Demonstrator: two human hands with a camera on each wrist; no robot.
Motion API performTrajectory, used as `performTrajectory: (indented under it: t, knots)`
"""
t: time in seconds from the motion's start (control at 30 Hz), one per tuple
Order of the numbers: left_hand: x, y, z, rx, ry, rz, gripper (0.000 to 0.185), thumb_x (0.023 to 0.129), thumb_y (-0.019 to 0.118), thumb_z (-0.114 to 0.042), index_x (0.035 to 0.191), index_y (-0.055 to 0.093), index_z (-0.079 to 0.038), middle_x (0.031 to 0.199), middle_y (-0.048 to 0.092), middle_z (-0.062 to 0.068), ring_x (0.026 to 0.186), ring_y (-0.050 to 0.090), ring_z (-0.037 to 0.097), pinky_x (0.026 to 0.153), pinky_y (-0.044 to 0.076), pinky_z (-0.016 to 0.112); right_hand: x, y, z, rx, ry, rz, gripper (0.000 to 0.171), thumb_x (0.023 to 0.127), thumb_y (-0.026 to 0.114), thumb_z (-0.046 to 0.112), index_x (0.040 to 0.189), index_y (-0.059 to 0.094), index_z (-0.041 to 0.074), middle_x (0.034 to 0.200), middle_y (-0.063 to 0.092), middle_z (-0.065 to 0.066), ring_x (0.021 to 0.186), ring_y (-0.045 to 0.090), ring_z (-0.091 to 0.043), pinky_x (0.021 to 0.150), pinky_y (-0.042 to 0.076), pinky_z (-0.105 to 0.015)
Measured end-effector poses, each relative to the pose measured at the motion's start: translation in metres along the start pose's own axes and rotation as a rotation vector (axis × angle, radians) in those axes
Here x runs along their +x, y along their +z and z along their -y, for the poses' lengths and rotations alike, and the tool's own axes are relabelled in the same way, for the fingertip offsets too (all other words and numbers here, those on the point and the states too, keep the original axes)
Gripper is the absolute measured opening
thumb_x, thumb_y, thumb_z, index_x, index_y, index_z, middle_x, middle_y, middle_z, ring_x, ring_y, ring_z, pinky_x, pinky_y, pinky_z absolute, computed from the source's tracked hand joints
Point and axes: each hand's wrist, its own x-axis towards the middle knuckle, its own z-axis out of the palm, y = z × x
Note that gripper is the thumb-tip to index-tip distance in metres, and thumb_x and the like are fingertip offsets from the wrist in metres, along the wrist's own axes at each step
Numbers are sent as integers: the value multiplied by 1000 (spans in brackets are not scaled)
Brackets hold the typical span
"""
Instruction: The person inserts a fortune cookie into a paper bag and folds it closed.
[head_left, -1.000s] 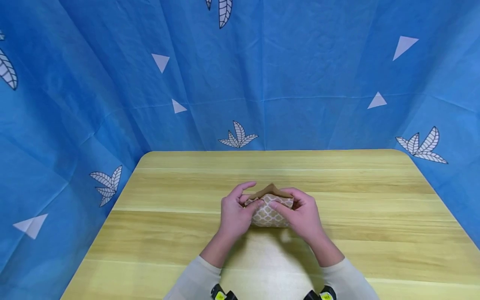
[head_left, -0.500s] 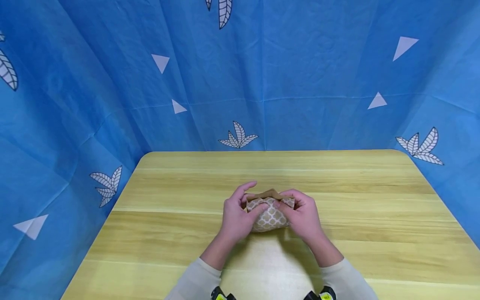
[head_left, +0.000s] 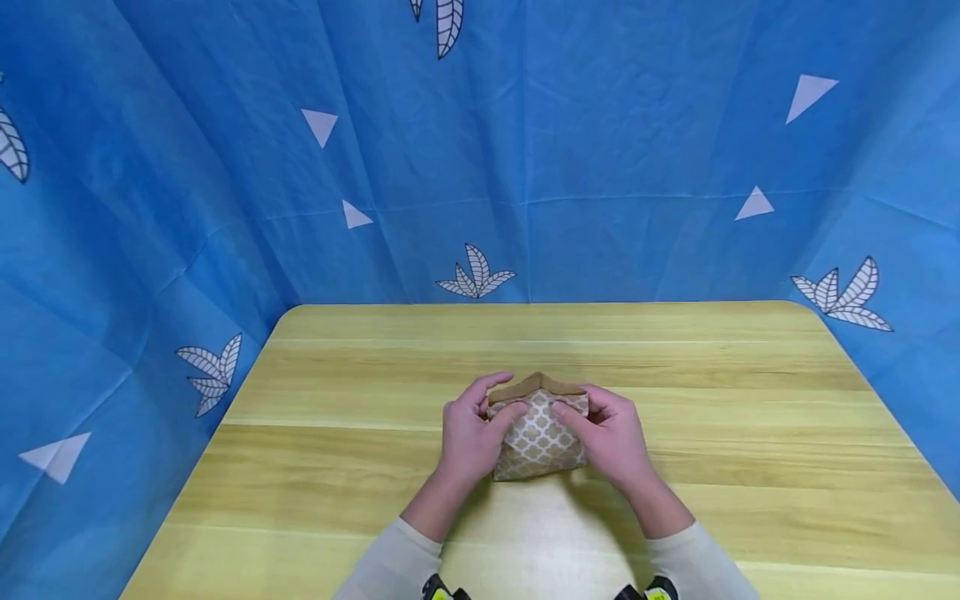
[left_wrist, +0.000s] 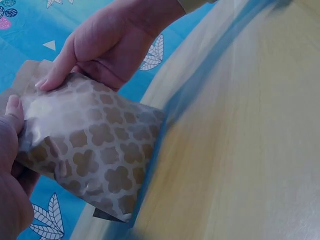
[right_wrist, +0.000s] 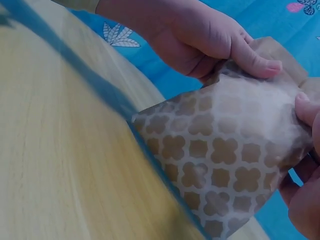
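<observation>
A small brown paper bag (head_left: 538, 433) with a white lattice pattern is held between my two hands near the middle of the head view. Its plain brown inner side (head_left: 542, 383) shows as a raised peak along the top edge. My left hand (head_left: 471, 433) grips the bag's left upper side, thumb on the patterned face and forefinger extended beyond it. On the right upper side my right hand (head_left: 613, 429) pinches it the same way, thumb in front. Both wrist views show the patterned face of the bag (left_wrist: 105, 150) bulging and creased. Fingers behind the bag are mostly hidden.
A light wood-grain table (head_left: 712, 467) lies beneath the hands. Blue curtain (head_left: 637, 150) with white leaves and triangles hangs behind it and along the sides. Black wrist devices (head_left: 660, 588) with yellow-green labels sit on the pale sleeves.
The bag's lower edge has come down and toward me, so more of its patterned face shows. Its top edge first sank, then rose to a peak again. Both hands keep their hold.
</observation>
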Motion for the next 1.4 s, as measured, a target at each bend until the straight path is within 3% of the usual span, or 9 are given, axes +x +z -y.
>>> performTrajectory:
  t: [0.13, 0.23, 0.53, 0.6, 0.77, 0.9, 1.2, 1.3, 1.4]
  knots:
    - [1, -2, 0, -40, 18, 30, 38, 90, 76, -17, 126, 67, -9, 51, 37, -9, 44, 33, 4, 39, 30, 21, 0, -1, 1, -63, 2, -57, 20, 91, 71, 0, 71, 65, 0, 60, 59, -6, 55, 53, -11, 46, 46, -24]
    - [1, -3, 0, -29, 13, 51, 39, 92, 73, -18, 129, 66, -10, 54, 35, -8, 46, 32, 5, 41, 29, 21, 0, -3, 0, -78, -15, -81, 27, 92, 69, -1, 67, 61, 2, 56, 51, -5, 54, 45, -10, 46, 40, -24]
    - [4, -9, -4, -31, -12, 118, 42, 96, 68, -15, 137, 61, -15, 57, 37, -1, 48, 36, 9, 43, 33, 22, 1, -9, 1, -32, -59, -48, 8, 90, 67, -9, 96, 71, -11, 66, 60, -8, 57, 49, -8, 50, 44, -22]
    - [4, -10, -8, -41, -21, 138, 40, 96, 68, -9, 135, 63, -14, 67, 53, 2, 50, 39, 11, 45, 36, 22, 2, -9, 2, -23, -82, -47, 11, 87, 68, -12, 98, 71, -11, 63, 53, -5, 55, 44, -7, 48, 39, -22]
    - [4, -10, -19, -104, -37, 205, 37, 92, 64, 8, 126, 69, -6, 123, 67, 6, 89, 65, 19, 77, 55, 30, 2, -9, 4, -13, -140, -40, 19, 83, 70, -16, 100, 69, -9, 61, 46, -3, 55, 39, -10, 47, 35, -24]
    - [3, -12, -36, -126, 17, 229, 33, 89, 59, 18, 117, 70, 3, 120, 68, 13, 113, 62, 26, 95, 50, 38, 2, -8, 4, 11, -191, -34, 23, 82, 69, -20, 103, 67, -10, 62, 47, -4, 54, 39, -10, 46, 34, -25]
    - [1, -15, -47, -100, 32, 223, 33, 90, 56, 19, 112, 72, 1, 117, 70, 9, 106, 64, 24, 82, 54, 31, 2, -6, 2, 27, -265, -34, 29, 79, 69, -23, 104, 63, -10, 68, 55, -11, 55, 44, -11, 45, 36, -23]
    - [1, -17, -50, -76, 5, 205, 33, 90, 59, 16, 118, 69, 2, 113, 70, 13, 82, 63, 20, 68, 51, 25, 2, -5, 1, 38, -275, -51, 25, 79, 68, -24, 99, 64, -11, 68, 57, -13, 54, 44, -11, 44, 36, -23]
    - [1, -19, -51, -68, -39, 206, 41, 89, 66, 12, 129, 62, 2, 87, 64, 17, 64, 48, 14, 57, 41, 22, 3, -5, -1, 17, -275, -101, 23, 78, 69, -24, 96, 64, -11, 65, 56, -13, 53, 45, -10, 45, 37, -21]
